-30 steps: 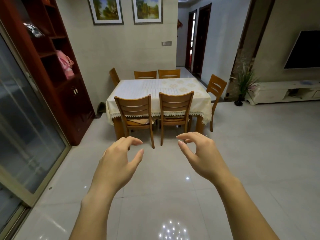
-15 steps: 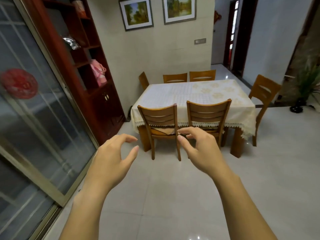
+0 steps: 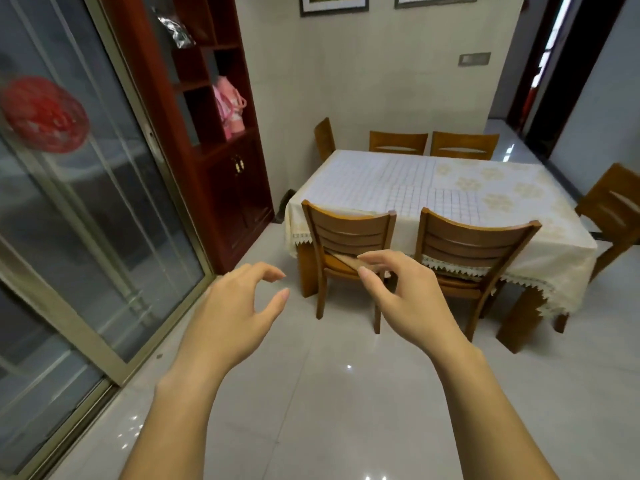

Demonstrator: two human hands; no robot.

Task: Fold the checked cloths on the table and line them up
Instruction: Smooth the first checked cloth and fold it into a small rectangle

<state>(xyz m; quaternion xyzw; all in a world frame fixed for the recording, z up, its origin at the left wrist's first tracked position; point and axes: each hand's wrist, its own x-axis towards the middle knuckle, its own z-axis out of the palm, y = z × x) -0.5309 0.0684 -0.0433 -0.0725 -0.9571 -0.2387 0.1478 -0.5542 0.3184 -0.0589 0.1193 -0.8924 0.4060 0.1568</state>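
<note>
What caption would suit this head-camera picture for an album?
Empty left hand and right hand hover before a table bearing flat checked cloths.

No lettering can be read; the red door ornament (image 3: pixel 45 114) is blurred.

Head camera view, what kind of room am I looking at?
Most likely a home dining area: a dining table under a lace-edged tablecloth, wooden chairs around it, and a dark wood display cabinet against the wall.
</note>
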